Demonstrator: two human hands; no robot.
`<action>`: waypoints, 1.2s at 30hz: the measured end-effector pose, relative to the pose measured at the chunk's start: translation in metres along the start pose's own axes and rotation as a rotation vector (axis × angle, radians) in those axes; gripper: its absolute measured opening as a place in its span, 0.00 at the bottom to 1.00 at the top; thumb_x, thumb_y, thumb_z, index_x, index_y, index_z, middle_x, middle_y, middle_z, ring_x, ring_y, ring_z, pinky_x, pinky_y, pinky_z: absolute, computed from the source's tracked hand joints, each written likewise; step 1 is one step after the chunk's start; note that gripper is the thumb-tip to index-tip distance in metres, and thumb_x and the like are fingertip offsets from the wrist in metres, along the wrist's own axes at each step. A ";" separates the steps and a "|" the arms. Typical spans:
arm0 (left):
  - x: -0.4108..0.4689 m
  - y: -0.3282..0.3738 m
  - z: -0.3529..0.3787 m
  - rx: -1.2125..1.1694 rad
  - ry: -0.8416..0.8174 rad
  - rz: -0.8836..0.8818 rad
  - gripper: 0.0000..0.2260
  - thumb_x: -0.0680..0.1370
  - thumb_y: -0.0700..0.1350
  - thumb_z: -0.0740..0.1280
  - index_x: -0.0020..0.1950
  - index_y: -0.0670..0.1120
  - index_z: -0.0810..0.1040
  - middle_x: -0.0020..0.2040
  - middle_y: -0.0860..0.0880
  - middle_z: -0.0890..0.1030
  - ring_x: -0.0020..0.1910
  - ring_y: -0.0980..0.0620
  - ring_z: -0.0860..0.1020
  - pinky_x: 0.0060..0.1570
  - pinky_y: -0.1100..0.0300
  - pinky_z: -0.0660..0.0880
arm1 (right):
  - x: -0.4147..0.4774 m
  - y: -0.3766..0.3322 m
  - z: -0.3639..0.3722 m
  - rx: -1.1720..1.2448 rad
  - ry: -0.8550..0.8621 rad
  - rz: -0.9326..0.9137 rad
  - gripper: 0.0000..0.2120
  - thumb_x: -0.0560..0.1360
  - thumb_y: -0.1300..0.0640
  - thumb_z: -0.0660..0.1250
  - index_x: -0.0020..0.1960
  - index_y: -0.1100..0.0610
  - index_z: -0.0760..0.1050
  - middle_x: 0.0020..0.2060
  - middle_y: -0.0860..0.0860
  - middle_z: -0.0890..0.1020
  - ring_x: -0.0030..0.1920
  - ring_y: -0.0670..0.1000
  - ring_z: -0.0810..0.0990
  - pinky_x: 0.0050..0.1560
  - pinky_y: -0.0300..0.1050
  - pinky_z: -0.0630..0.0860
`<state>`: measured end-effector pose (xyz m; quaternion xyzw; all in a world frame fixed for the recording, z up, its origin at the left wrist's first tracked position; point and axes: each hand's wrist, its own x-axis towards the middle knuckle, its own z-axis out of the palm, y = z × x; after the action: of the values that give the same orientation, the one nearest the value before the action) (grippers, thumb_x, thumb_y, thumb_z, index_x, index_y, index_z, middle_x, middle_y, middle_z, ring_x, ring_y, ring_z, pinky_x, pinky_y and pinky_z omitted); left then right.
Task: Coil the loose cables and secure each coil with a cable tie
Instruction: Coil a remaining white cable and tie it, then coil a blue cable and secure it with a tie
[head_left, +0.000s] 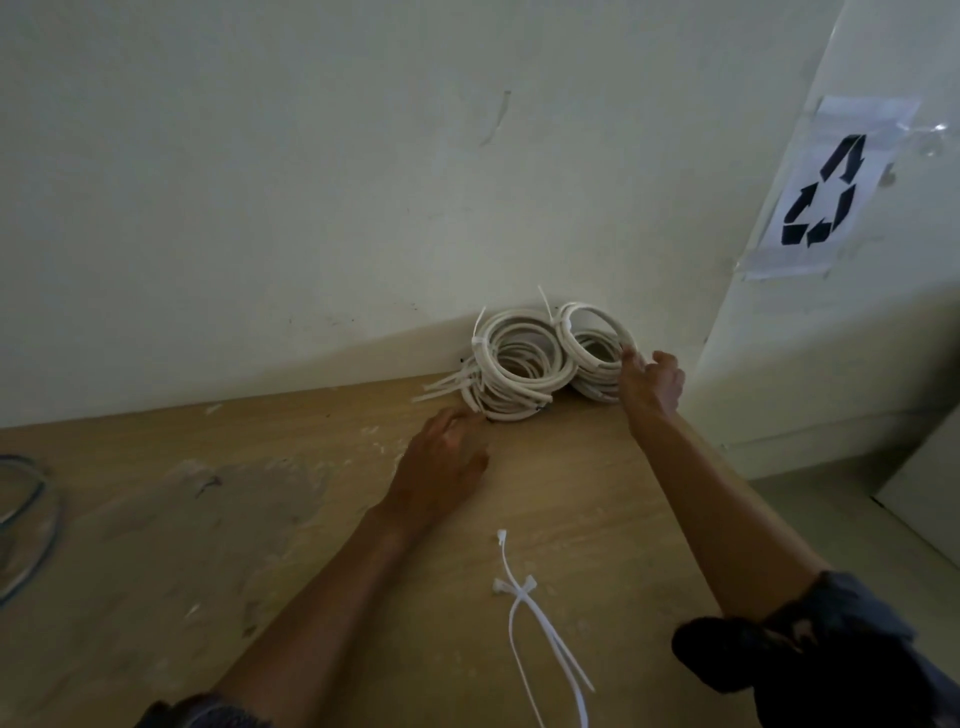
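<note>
Spare ties (524, 597) lie toward the tabletop's (311, 519) front edge; right hand (652, 387) grips a coil (592, 332), left hand (441, 462) lies relaxed beside the stack (514, 364): settle both gently.

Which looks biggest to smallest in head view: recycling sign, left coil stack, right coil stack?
1. recycling sign, clearly largest.
2. left coil stack.
3. right coil stack.
2 and 3 are close. The right hand covers part of the right stack's edge, so that order is unsure.

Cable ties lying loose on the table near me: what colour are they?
White: the loose plastic cable ties on the wooden table, clearest in the head view.
</note>
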<state>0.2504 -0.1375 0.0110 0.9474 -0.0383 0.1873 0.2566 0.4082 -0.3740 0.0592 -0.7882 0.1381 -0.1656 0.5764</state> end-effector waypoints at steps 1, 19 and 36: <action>-0.002 -0.006 -0.002 -0.001 -0.007 0.002 0.21 0.81 0.50 0.67 0.73 0.44 0.74 0.70 0.46 0.73 0.68 0.47 0.72 0.68 0.54 0.70 | -0.001 0.002 -0.002 -0.001 -0.002 0.018 0.28 0.81 0.44 0.64 0.73 0.62 0.67 0.71 0.61 0.69 0.69 0.61 0.71 0.67 0.50 0.68; -0.131 -0.021 -0.085 0.104 -0.024 0.109 0.09 0.79 0.44 0.65 0.56 0.45 0.83 0.57 0.41 0.83 0.58 0.38 0.81 0.55 0.47 0.81 | -0.244 -0.033 0.050 0.021 -0.516 -0.398 0.09 0.75 0.60 0.70 0.54 0.60 0.81 0.49 0.56 0.84 0.51 0.56 0.81 0.52 0.45 0.74; -0.225 -0.111 -0.177 0.258 0.403 -0.522 0.13 0.75 0.36 0.71 0.59 0.44 0.82 0.49 0.43 0.83 0.51 0.42 0.80 0.54 0.49 0.77 | -0.359 -0.019 0.111 -0.205 -0.863 -0.677 0.08 0.80 0.49 0.67 0.54 0.52 0.80 0.49 0.48 0.84 0.48 0.50 0.81 0.54 0.53 0.79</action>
<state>0.0009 0.0419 0.0154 0.8940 0.2802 0.3018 0.1764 0.1302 -0.1256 0.0098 -0.8369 -0.3559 0.0106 0.4156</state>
